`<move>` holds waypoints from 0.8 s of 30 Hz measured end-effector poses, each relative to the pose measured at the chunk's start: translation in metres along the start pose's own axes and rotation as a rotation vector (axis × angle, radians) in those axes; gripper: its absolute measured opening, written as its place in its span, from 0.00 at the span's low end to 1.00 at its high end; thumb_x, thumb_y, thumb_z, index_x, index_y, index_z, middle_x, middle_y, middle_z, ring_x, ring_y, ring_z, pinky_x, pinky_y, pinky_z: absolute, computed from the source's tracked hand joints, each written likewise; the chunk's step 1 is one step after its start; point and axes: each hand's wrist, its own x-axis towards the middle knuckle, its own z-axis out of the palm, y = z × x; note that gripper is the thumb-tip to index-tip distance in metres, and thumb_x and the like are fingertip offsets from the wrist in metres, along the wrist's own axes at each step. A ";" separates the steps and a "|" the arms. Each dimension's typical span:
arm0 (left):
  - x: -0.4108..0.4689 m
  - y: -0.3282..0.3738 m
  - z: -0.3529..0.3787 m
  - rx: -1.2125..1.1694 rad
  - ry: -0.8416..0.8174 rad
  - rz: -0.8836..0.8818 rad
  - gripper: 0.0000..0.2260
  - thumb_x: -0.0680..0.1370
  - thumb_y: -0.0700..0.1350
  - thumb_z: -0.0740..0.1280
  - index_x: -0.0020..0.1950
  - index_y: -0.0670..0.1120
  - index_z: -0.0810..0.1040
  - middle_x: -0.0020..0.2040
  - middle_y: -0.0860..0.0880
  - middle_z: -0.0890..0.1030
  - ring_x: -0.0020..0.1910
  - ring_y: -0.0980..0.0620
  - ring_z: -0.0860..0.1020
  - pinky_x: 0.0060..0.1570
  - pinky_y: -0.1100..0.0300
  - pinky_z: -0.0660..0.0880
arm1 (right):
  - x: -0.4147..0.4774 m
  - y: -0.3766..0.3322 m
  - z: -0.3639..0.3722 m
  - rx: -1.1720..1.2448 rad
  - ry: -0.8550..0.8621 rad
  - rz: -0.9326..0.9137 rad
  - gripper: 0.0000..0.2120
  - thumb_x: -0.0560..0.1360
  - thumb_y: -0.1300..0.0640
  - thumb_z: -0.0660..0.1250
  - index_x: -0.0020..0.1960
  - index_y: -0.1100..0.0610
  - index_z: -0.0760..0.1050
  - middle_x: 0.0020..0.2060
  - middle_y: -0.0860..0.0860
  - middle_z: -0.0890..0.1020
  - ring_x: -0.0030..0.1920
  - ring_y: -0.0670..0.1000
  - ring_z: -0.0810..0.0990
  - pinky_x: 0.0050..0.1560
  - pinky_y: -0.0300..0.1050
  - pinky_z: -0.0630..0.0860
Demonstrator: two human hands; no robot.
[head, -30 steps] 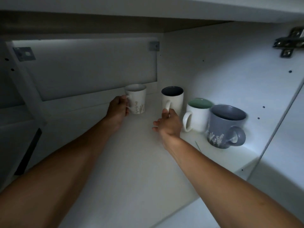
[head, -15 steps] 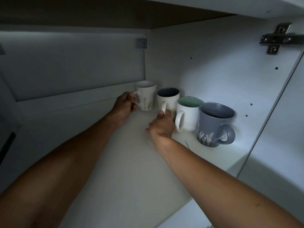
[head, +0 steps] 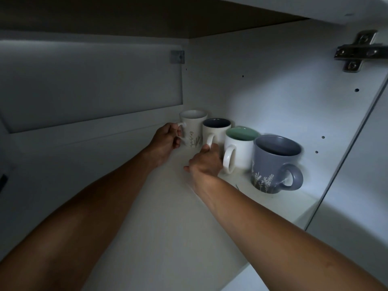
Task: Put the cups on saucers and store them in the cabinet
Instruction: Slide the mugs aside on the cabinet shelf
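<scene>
Dim white cabinet interior (head: 273, 80), metal hinge (head: 361, 52) upper right, pale shelf (head: 168, 227)

Four mugs (head: 239, 143) stand in a row on the cabinet shelf (head: 168, 227), along its right wall.

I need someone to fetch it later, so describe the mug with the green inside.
Look along the cabinet's right wall, where four mugs stand in a row on the shelf. The green-lined mug is third from the back, just behind the big grey mug. It alone is plain white outside, pale green inside.
</scene>
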 end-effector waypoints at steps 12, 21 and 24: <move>0.003 0.002 -0.004 0.106 -0.008 -0.050 0.10 0.84 0.43 0.57 0.49 0.48 0.77 0.49 0.53 0.80 0.34 0.60 0.78 0.33 0.64 0.68 | 0.007 -0.008 0.001 0.077 0.050 0.088 0.21 0.83 0.56 0.56 0.74 0.61 0.60 0.60 0.54 0.72 0.58 0.54 0.73 0.56 0.39 0.65; -0.043 0.013 -0.039 0.613 0.050 -0.033 0.18 0.83 0.47 0.57 0.73 0.51 0.68 0.71 0.48 0.73 0.67 0.48 0.73 0.67 0.52 0.70 | -0.018 -0.012 -0.028 -0.129 -0.113 0.002 0.33 0.82 0.47 0.58 0.81 0.53 0.47 0.78 0.54 0.62 0.73 0.58 0.67 0.70 0.53 0.68; -0.074 0.023 -0.048 0.703 0.067 -0.016 0.20 0.83 0.47 0.58 0.75 0.51 0.66 0.73 0.46 0.71 0.71 0.48 0.70 0.70 0.58 0.65 | -0.029 -0.012 -0.040 -0.164 -0.213 -0.031 0.33 0.82 0.43 0.56 0.81 0.44 0.43 0.79 0.49 0.59 0.74 0.57 0.65 0.69 0.53 0.69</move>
